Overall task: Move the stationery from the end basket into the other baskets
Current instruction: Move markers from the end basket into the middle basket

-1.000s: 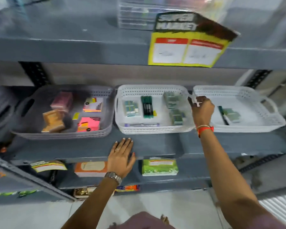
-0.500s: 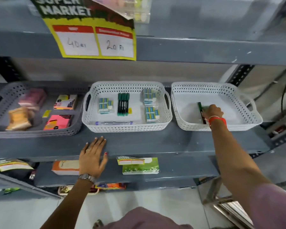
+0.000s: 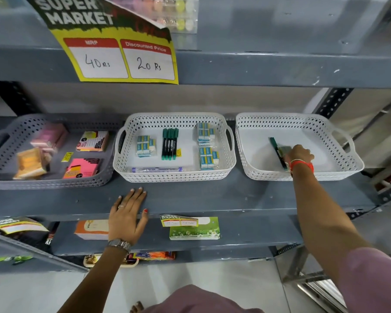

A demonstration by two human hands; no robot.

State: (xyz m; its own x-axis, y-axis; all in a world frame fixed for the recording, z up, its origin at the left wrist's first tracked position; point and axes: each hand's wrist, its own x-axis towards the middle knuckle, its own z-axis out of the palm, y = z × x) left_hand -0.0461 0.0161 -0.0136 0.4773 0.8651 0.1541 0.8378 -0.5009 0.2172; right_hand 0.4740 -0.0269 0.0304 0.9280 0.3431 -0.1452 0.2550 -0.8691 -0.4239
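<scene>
Three baskets stand in a row on a grey metal shelf. In the white end basket (image 3: 269,175) at the right lie a green marker (image 3: 274,143) and an eraser pack (image 3: 284,150). My right hand (image 3: 299,154) reaches into this basket and its fingers curl down around the eraser pack, which rests on the basket floor. The white middle basket (image 3: 174,177) holds several green markers (image 3: 169,144), eraser packs (image 3: 204,143) and a pen (image 3: 156,169). The grey left basket (image 3: 54,182) holds sticky-note pads (image 3: 93,141). My left hand (image 3: 128,213) lies flat on the shelf's front edge.
A yellow price sign (image 3: 120,53) hangs from the shelf above, so headroom over the baskets is low. A lower shelf holds a green packet (image 3: 194,229) and an orange-and-white box (image 3: 90,229). A slotted upright post (image 3: 334,100) stands behind the end basket.
My right hand went from the gap between the two white baskets into the end basket and settled on the eraser pack. The view swung right. My left hand stayed on the shelf edge.
</scene>
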